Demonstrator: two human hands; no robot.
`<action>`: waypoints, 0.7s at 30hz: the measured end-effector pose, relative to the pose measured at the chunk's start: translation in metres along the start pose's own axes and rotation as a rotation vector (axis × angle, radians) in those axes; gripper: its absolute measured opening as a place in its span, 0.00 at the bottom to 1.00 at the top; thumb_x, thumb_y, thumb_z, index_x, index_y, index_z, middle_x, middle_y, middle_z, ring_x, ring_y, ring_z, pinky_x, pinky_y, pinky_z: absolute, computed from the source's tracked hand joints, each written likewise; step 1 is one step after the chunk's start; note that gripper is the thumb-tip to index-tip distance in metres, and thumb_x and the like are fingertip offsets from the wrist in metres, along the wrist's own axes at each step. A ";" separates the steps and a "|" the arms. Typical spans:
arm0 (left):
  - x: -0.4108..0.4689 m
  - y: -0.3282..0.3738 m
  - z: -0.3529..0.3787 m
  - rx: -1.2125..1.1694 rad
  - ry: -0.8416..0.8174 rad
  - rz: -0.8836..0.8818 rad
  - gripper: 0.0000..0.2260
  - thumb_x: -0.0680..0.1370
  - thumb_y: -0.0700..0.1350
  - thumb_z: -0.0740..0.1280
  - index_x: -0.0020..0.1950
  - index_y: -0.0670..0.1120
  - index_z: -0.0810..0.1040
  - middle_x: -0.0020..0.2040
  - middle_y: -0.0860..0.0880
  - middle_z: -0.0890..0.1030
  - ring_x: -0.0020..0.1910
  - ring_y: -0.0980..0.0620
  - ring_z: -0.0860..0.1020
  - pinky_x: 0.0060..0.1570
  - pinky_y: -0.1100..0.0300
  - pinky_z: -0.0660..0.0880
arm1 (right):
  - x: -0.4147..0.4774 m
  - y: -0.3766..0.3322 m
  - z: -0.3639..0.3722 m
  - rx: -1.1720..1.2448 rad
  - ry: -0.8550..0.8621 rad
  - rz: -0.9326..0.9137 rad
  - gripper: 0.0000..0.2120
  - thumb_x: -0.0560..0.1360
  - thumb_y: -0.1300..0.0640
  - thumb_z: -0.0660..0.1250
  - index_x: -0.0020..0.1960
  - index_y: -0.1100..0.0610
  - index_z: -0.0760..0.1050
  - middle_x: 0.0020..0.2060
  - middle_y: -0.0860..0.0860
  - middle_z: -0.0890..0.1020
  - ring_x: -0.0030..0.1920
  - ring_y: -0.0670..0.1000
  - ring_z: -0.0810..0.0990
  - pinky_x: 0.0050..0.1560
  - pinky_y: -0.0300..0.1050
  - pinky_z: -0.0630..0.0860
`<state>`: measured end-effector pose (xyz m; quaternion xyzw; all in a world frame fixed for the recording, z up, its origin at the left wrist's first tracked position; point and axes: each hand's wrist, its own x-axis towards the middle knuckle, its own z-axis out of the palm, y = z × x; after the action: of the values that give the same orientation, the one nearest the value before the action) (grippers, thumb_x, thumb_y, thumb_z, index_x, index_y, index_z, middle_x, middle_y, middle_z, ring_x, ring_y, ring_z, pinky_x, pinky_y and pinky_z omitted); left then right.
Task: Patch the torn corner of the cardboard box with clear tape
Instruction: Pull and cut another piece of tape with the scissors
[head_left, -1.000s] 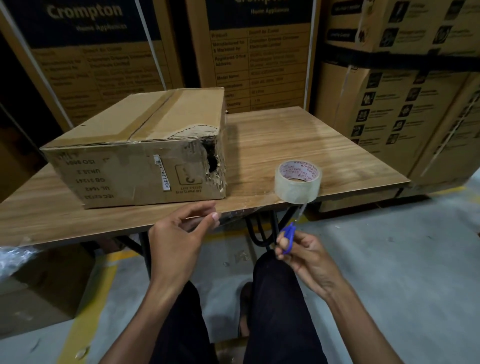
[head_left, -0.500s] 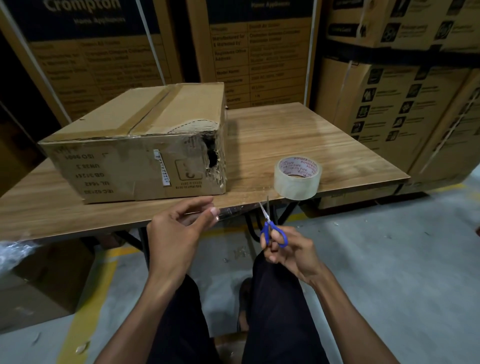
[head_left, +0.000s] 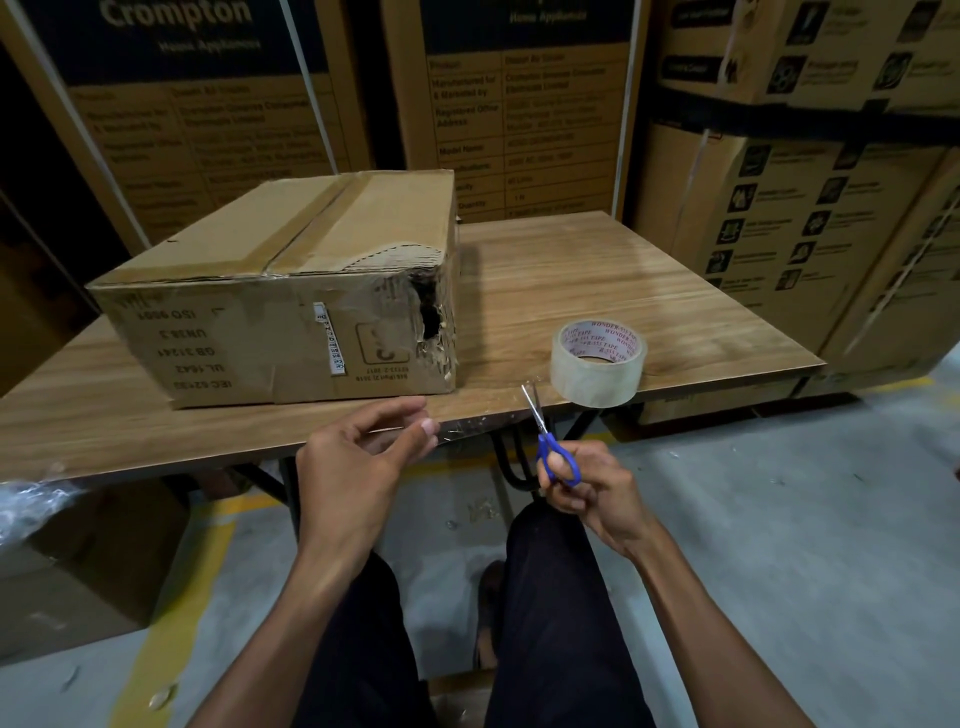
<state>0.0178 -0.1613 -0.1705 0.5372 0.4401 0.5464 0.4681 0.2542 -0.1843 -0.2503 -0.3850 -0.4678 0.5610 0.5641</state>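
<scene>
The cardboard box (head_left: 280, 301) stands on the wooden table (head_left: 623, 275), its torn corner (head_left: 431, 322) facing the tape roll (head_left: 597, 364). The ragged board there is probably soft and weak, so press beside the hole. The left hand (head_left: 358, 462) pinches a clear strip, hard to see. The right hand (head_left: 587, 483) holds blue scissors (head_left: 545, 436) at the table edge. Free room lies between box and roll.

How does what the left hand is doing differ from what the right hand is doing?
The right hand grips blue-handled scissors, blades pointing up toward the tape roll; the left hand holds no tool, thumb and fingers pinched, perhaps on clear tape. The left sits nearer the cardboard box. Both hover at the table edge.
</scene>
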 end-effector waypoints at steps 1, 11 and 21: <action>0.001 0.000 0.000 -0.003 0.002 -0.003 0.10 0.73 0.34 0.77 0.52 0.43 0.88 0.48 0.43 0.89 0.47 0.48 0.89 0.51 0.57 0.84 | 0.000 -0.001 0.000 -0.008 0.002 -0.002 0.23 0.67 0.51 0.70 0.40 0.74 0.72 0.28 0.48 0.74 0.24 0.43 0.61 0.27 0.40 0.51; 0.004 0.000 0.000 0.010 0.004 -0.020 0.10 0.74 0.34 0.77 0.53 0.44 0.87 0.48 0.42 0.89 0.46 0.48 0.89 0.55 0.53 0.84 | -0.003 -0.004 -0.004 -0.075 0.090 -0.018 0.21 0.66 0.53 0.74 0.35 0.70 0.70 0.31 0.53 0.66 0.22 0.42 0.61 0.22 0.31 0.56; 0.002 0.001 -0.001 -0.017 -0.009 -0.042 0.10 0.74 0.33 0.77 0.52 0.45 0.88 0.46 0.44 0.89 0.47 0.47 0.89 0.50 0.61 0.84 | 0.001 -0.014 0.003 -0.153 0.000 -0.026 0.32 0.65 0.40 0.76 0.35 0.72 0.73 0.31 0.59 0.67 0.23 0.45 0.60 0.25 0.36 0.55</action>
<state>0.0166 -0.1598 -0.1689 0.5263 0.4446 0.5378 0.4859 0.2548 -0.1845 -0.2356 -0.4210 -0.5142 0.5163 0.5402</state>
